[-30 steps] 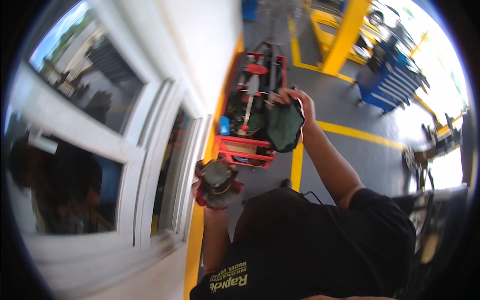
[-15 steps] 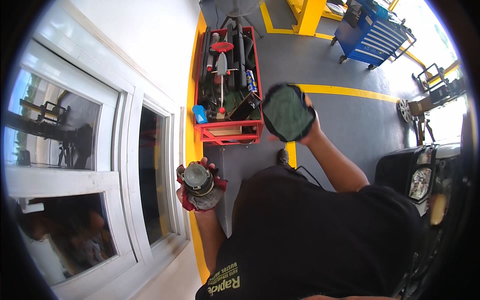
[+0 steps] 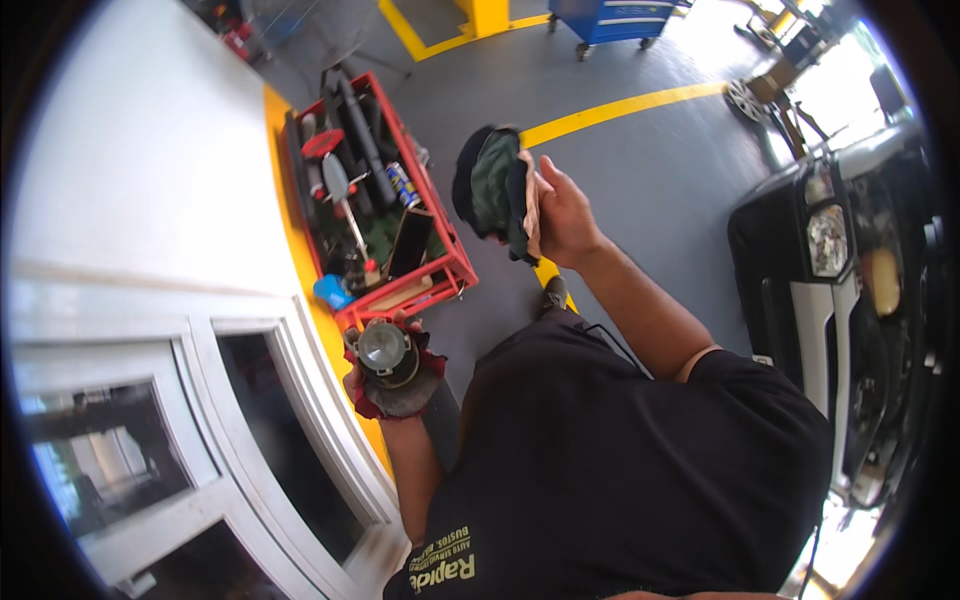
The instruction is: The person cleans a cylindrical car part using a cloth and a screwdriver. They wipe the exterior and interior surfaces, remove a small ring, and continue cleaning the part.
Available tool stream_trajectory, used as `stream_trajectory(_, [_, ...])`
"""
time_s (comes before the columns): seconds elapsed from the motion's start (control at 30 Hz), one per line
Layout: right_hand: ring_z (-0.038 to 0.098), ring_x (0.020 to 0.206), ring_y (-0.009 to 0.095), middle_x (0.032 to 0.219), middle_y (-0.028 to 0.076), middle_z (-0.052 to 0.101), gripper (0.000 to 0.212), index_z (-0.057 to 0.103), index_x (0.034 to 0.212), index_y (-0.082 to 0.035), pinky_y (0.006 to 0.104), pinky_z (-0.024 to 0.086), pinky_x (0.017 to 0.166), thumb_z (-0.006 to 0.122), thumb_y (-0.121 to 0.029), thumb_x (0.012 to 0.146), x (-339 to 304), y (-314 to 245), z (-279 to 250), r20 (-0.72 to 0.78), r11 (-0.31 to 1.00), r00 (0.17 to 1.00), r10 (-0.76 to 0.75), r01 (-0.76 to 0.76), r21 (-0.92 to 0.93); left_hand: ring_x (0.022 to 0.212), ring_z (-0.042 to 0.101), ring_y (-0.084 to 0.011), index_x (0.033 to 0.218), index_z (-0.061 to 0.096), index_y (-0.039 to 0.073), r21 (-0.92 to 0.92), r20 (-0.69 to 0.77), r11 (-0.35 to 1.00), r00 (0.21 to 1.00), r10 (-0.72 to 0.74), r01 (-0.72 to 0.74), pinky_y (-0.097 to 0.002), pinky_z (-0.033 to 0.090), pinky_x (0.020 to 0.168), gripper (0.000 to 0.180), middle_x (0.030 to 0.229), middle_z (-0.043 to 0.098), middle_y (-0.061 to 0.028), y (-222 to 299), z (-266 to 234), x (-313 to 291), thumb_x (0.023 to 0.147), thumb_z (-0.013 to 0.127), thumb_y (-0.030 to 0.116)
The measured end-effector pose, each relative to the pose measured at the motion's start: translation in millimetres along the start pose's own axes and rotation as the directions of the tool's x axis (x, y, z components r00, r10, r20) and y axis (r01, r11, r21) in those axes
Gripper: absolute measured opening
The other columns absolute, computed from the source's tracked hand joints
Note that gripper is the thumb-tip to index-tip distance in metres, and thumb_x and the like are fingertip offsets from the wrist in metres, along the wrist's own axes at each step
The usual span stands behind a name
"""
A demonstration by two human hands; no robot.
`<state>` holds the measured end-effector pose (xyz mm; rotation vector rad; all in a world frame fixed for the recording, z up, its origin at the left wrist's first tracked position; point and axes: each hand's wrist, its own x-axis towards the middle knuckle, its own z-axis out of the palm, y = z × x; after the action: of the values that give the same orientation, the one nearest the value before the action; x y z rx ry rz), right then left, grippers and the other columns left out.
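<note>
On the left, low and near the wall, my left hand (image 3: 353,378) is closed round a dark round canister (image 3: 384,352) with a pale, shiny disc-shaped top and small side clips. A crumpled red and grey cloth (image 3: 408,396) lies between the canister and the palm. My right hand (image 3: 568,214) is raised at the centre, gripping a soft green and black fabric piece (image 3: 496,185) by its tan edge. That piece is roundish and hollow-looking, perhaps a cap; its exact kind is unclear. Its far side hides some of my fingers.
A red tool cart (image 3: 455,268) filled with tools, a spray can (image 3: 403,186) and a blue item (image 3: 333,292) stands ahead left. White window frames (image 3: 285,400) line the left. A dark vehicle front (image 3: 790,260) is at right; a blue tool cabinet (image 3: 610,22) stands far back.
The view has turned, so the cart appears further left and the vehicle shows more. My right hand has turned the fabric piece from face-on to edge-on. My left hand keeps hold of the canister.
</note>
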<state>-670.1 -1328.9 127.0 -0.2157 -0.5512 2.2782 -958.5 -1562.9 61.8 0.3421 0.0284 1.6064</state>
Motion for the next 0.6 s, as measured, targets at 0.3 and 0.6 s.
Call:
stream_trajectory(0.3, [0.071,0.128,0.035,0.147,0.023,0.064,0.07,0.044,0.162,0.002,0.0509,0.058,0.113,0.07,-0.024,0.102,-38.1,-118.0,-22.3,0.114,0.992,0.985,-0.129,0.13,0.0,0.141,0.057,-0.0528,0.163,0.051,0.013,0.183,-0.031,0.982,0.999,-0.031,0.036,-0.0703,0.048,0.118,0.073,0.161,0.052,-0.0294,-90.6,28.3,134.6,0.1,0.068,0.045])
stream_trajectory(0.6, [0.065,0.136,0.025,0.144,0.01,0.066,0.07,0.053,0.152,-0.002,0.0429,0.056,0.115,0.089,-0.005,0.092,-86.7,-265.4,-100.2,-0.216,0.915,0.93,-0.298,0.214,-0.342,0.143,0.057,-0.0489,0.156,0.061,0.012,0.166,0.065,0.931,0.938,-0.341,0.327,-0.0657,0.046,0.119,0.064,0.16,0.054,-0.0293,-238.6,46.6,293.3,0.102,0.06,0.046])
